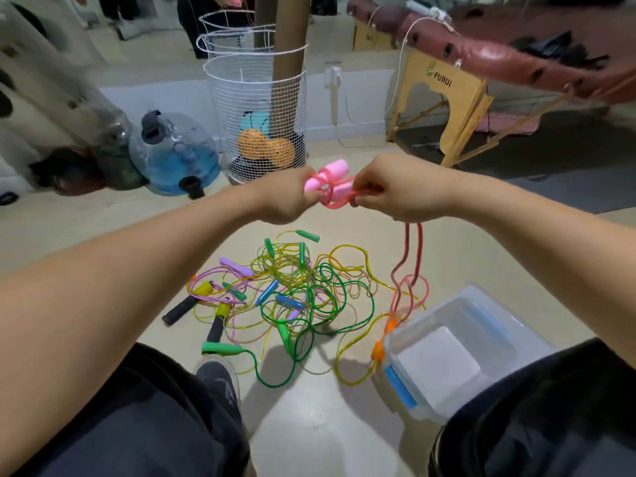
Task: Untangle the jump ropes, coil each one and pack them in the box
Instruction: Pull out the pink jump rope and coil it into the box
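My left hand (285,197) grips the two pink handles (331,177) of a pink jump rope held up in front of me. My right hand (395,191) pinches the pink rope (413,256) where it wraps round the handles; the rest of the cord hangs down to the floor. Below lies a tangled pile of jump ropes (292,294) in green, yellow, purple and blue, with black, green and orange handles. A clear plastic box (457,352) with blue latches stands open on the floor at the lower right.
A white wire basket (258,115) with a cardboard tube stands behind the pile. A blue water jug (175,153) is to its left, a folding massage table (481,63) at the right. My knees and one shoe (216,376) frame the floor.
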